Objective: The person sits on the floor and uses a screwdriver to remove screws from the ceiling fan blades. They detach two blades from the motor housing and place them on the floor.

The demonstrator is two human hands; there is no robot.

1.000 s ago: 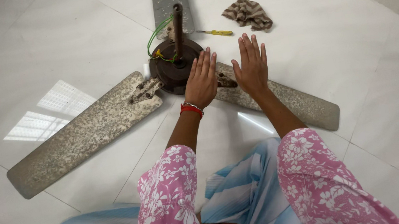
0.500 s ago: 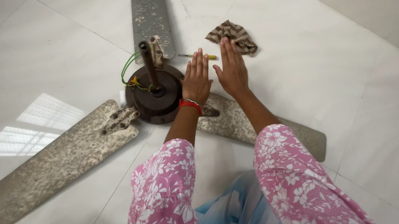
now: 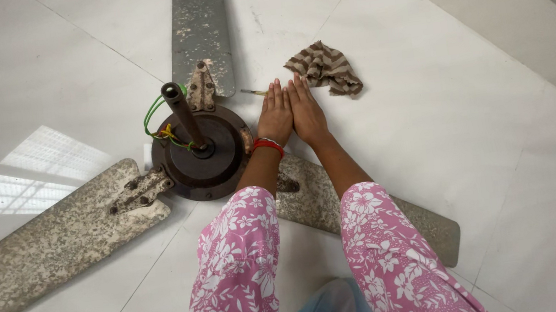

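I see my left hand [image 3: 275, 115] and right hand [image 3: 305, 109] flat, fingers together, gripping nothing, on white tile floor [image 3: 488, 121] right of the rusty fan motor [image 3: 202, 151]; striped rag [image 3: 324, 68] just beyond, mottled blades [image 3: 53, 243] around.

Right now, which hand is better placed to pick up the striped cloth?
The right hand. It lies flat on the floor nearer the striped cloth, almost touching it. The left hand sits on its far side, beside the fan motor.

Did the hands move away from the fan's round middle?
Yes. Both hands, left hand and right hand, slid from over the fan hub toward the striped cloth, and now lie flat, side by side, on the floor.
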